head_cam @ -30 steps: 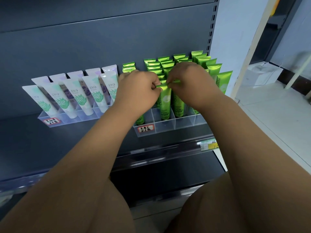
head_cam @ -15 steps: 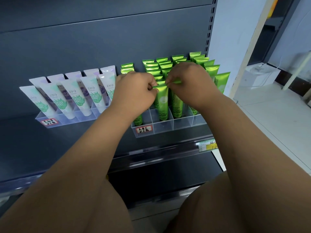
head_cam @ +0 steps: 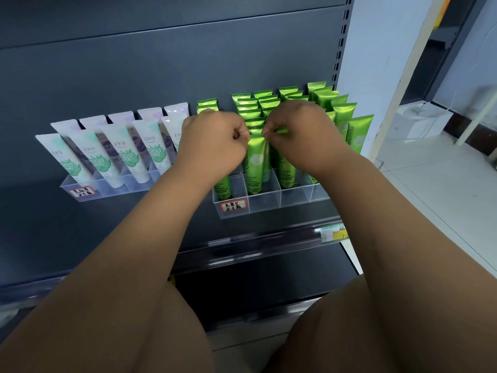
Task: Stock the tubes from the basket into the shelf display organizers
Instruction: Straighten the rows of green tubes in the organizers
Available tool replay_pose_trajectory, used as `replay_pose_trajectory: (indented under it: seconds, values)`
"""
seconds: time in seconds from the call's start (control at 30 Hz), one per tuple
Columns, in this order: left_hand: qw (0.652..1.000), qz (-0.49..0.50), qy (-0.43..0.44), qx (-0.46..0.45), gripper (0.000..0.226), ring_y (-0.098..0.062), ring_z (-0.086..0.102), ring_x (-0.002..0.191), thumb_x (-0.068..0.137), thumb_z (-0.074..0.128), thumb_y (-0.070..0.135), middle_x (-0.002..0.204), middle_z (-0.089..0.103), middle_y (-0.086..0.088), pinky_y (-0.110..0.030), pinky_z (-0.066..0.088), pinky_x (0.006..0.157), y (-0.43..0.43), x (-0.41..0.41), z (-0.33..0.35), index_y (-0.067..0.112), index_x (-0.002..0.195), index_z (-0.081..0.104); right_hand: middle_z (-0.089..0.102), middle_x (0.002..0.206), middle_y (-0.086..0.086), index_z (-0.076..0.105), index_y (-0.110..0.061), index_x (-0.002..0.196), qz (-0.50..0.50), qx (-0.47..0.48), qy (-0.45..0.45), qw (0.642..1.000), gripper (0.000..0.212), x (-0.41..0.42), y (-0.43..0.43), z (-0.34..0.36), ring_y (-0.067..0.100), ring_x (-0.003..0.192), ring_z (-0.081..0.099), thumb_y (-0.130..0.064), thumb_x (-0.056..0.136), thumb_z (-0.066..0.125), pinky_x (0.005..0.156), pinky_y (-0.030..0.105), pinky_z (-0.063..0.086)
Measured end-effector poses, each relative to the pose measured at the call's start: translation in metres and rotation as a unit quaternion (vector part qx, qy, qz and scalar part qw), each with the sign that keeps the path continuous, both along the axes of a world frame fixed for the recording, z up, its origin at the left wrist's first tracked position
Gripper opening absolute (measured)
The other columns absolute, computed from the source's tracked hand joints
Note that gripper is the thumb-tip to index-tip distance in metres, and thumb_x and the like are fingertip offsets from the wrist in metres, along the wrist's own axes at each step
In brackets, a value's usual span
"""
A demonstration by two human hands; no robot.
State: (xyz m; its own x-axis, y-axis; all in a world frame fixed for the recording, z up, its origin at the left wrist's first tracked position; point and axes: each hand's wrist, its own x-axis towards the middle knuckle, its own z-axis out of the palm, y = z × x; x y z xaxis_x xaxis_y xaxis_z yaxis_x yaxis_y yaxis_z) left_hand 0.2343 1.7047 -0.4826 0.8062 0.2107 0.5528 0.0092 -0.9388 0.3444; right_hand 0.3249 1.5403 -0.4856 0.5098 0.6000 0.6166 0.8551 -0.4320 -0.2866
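The left hand and the right hand both pinch the flat top edge of a green tube, which stands upright in the clear organizer (second column from its left end) among other green tubes on the shelf.

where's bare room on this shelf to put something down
Bare shelf deck lies in front of the white-tube organizer, up to the front rail, and to its left. Crowded: the green-tube organizer, packed, where left hand and right hand pinch a green tube.
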Motion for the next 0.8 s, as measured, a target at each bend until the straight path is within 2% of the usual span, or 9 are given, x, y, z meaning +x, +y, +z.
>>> replay_pose_trajectory:
  seconds: [0.47,0.7,0.8]
  values:
    - [1.0,-0.006,0.0,-0.029,0.011,-0.017,0.065,0.09,0.085,0.064,0.022,0.082,0.072,0.012,-0.045,0.051,0.092,0.003,0.0,-0.002,0.025,0.082,0.074,0.073,0.098,0.004,0.078,-0.014,0.093,0.001,-0.007,-0.008,1.0,0.02,0.001,0.0,0.001,0.024,0.097,0.065,-0.023,0.09,0.061,0.084,0.043,0.054]
    - [0.998,0.002,-0.006,-0.067,0.019,-0.012,0.065,0.083,0.087,0.063,0.039,0.079,0.072,0.011,-0.034,0.053,0.085,0.008,0.004,0.0,0.025,0.079,0.073,0.073,0.1,0.002,0.079,-0.017,0.096,-0.011,0.004,-0.007,1.0,0.018,0.005,-0.002,0.004,0.025,0.099,0.065,-0.014,0.08,0.07,0.087,0.04,0.053]
    - [0.995,0.007,-0.018,-0.096,0.018,-0.01,0.065,0.08,0.088,0.064,0.036,0.077,0.072,0.011,-0.032,0.053,0.083,0.011,0.008,0.005,0.026,0.076,0.072,0.074,0.103,0.002,0.079,-0.017,0.097,-0.024,0.015,-0.008,1.0,0.019,0.007,-0.003,0.007,0.025,0.102,0.065,-0.013,0.081,0.07,0.088,0.035,0.052]
